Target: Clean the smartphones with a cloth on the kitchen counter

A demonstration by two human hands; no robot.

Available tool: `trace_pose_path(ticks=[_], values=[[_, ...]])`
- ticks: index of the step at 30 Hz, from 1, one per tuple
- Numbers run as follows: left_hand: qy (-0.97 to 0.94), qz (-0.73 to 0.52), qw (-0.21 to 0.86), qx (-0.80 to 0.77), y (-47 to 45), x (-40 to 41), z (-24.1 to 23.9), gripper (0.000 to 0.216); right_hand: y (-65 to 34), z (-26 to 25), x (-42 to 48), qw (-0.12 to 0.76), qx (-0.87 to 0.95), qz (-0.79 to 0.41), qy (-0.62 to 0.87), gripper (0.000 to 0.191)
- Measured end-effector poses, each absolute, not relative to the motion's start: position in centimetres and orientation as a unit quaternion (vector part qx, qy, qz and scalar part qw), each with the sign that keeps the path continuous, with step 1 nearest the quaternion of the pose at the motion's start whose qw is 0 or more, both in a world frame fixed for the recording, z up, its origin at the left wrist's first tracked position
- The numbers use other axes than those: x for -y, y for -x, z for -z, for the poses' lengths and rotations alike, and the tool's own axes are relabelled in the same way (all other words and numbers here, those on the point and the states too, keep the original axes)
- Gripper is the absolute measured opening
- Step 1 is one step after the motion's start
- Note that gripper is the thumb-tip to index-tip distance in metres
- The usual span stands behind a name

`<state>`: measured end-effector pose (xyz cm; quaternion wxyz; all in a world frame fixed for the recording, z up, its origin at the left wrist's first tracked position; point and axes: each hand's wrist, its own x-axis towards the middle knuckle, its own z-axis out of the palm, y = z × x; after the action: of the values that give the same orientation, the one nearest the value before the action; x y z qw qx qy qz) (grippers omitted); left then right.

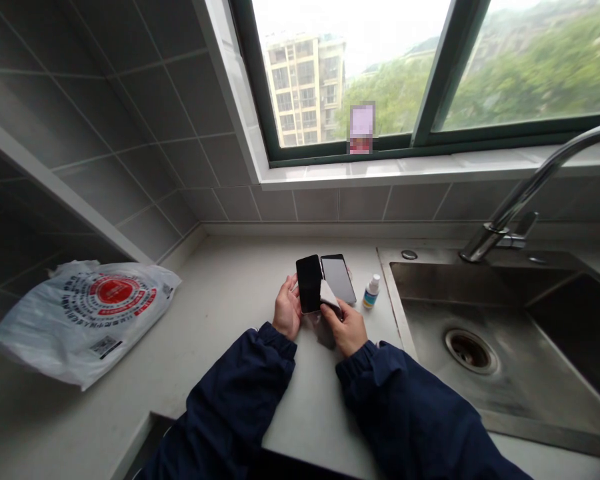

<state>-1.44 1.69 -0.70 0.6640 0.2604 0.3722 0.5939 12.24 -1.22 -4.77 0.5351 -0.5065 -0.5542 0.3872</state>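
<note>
In left grip (pixel 287 310), closed on its edge: dark phone (pixel 309 283), screen up, tilted off the tabletop (pixel 230 293). In right grip (pixel 349 327), pinched tight: small white cloth (pixel 329 293), pressed to the phone's lower right corner. Just beside, maybe touching: 2nd phone (pixel 338 277), flat, screen dark. Near it, small bottle (pixel 372 291) w/ white cap on, upright by the sink (pixel 530 313) rim. Far left, printed plastic bag (pixel 85 317). Looks mid-wipe: cloth at one corner only, most of screen not yet covered. 2nd phone seemingly untouched. Can't tell if any liquid applied.
</note>
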Motion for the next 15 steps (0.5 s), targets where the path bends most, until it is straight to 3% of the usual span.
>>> trace_pose_path(ticks=[5,11,15], values=[[-0.236,-0.623,0.641,-0.381,1.8,-2.2,0.7,0.058,-12.2,5.1,1.4,0.529,0.55,-0.39,0.515,0.044],[-0.227,-0.643,0.601,-0.417,3.0,-2.9,0.3,0.059,-12.4,5.4,1.5,0.516,0.551,-0.393,0.524,0.03],[-0.234,-0.608,0.612,-0.448,3.5,-3.0,-0.1,0.061,-12.3,5.1,2.0,0.512,0.559,-0.396,0.518,0.027]])
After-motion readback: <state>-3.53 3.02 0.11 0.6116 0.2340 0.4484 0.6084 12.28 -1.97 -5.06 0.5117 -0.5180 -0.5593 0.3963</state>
